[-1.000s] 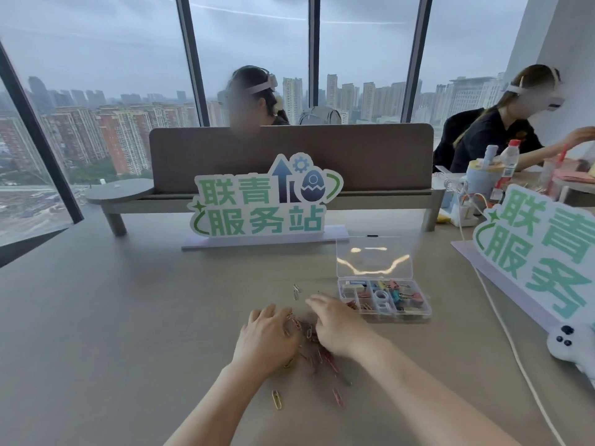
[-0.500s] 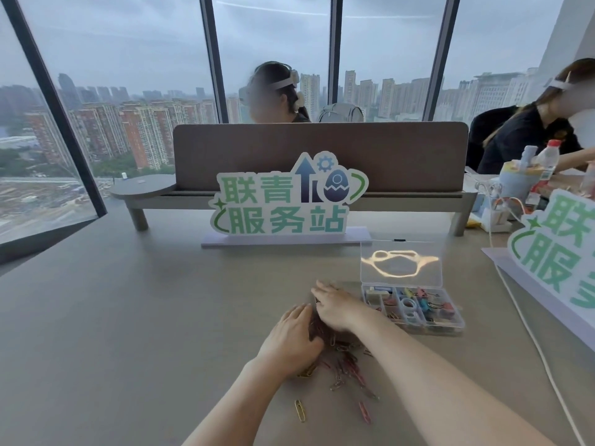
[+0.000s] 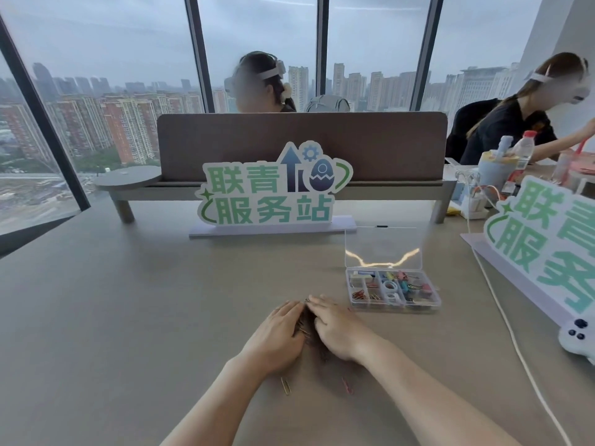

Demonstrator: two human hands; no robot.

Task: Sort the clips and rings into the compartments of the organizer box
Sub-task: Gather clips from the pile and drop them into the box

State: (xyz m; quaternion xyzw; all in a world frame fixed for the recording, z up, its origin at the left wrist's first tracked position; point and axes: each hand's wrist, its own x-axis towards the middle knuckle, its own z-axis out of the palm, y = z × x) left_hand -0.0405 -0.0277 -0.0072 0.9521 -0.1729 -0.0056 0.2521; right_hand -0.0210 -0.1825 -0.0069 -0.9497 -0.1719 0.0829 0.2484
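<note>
A heap of small coloured paper clips (image 3: 308, 329) lies on the grey table between my two hands. My left hand (image 3: 279, 336) and my right hand (image 3: 338, 331) lie flat with straight fingers, pressed against the heap from either side, fingertips nearly meeting at its far end. Most of the heap is hidden under them. A gold clip (image 3: 286, 385) and a red clip (image 3: 347, 385) lie loose near my wrists. The clear organizer box (image 3: 435, 302) stands to the right with its lid up; its compartments hold clips, binder clips and white rings.
A green-lettered sign (image 3: 273, 191) stands behind the work spot, a second sign (image 3: 547, 239) at the right. A white cable (image 3: 502, 320) runs along the table's right side past a white controller (image 3: 576, 339). Two people sit beyond a low brown divider (image 3: 299, 143).
Both hands have drawn together and swept the scattered clips into a tight heap between them. The camera view has shifted, so the box sits farther right.
</note>
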